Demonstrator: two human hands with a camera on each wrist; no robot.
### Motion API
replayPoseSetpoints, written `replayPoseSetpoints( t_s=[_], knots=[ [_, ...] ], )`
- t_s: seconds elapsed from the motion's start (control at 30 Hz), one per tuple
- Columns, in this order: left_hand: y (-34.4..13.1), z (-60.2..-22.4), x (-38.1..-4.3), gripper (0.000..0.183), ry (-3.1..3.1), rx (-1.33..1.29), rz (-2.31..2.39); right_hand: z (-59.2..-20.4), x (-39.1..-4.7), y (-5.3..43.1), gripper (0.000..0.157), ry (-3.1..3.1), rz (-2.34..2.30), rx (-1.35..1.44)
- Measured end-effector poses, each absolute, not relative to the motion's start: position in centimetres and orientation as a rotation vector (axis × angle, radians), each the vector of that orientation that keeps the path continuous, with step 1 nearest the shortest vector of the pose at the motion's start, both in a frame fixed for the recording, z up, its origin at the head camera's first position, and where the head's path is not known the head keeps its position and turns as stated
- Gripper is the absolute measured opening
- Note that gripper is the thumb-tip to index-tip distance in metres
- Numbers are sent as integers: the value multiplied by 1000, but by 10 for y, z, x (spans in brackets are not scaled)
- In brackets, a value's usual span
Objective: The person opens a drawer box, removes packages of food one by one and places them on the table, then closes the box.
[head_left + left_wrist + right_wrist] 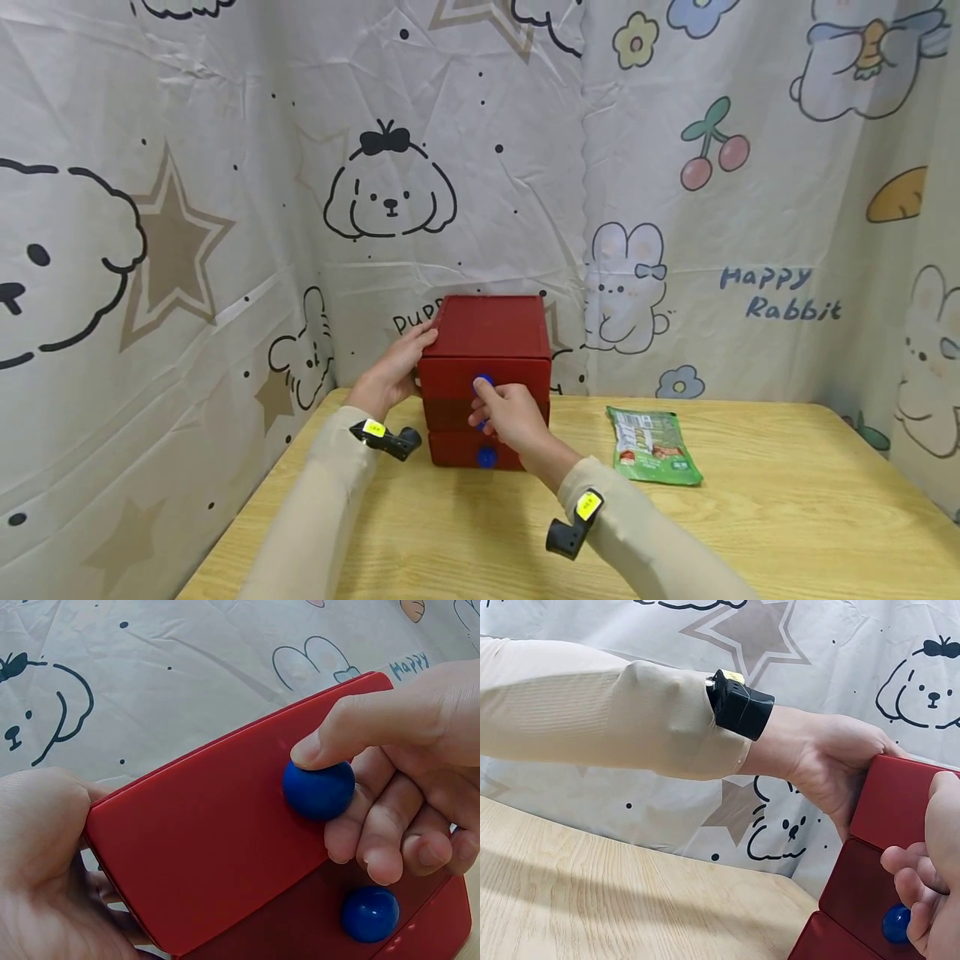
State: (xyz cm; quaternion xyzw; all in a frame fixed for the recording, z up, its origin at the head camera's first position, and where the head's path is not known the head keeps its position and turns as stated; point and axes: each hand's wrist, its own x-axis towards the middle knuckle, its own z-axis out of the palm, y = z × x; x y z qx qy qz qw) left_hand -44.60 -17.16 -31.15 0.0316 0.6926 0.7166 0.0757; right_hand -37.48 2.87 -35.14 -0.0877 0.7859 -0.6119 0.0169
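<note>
A red chest of small drawers (491, 329) stands on the table, its front bearing round blue knobs in a column. My right hand (516, 419) pinches the top drawer's blue knob (319, 791), thumb on its upper side and index finger under it. Against the chest's left side my left hand (393, 367) rests, fingers extended along the wall and fingertips at the top edge. The middle drawer's knob (370, 913) shows just below my right fingers in the left wrist view. Lowest is the bottom knob (487, 457). The middle drawer front looks darker than the other two.
A green printed packet (654, 446) lies flat on the wooden table (780, 500), right of the chest. Behind and along the sides hangs a pale curtain (525, 208) with cartoon prints. Each sleeve carries a black wrist camera (567, 537).
</note>
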Motion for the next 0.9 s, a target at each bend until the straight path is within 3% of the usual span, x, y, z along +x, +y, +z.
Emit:
replayPoseSetpoints(
  t_s=[0.9],
  knots=[
    [-173, -312, -446, 56, 2064, 85, 2148, -353, -385, 29, 51, 2431, -1929, -274]
  ],
)
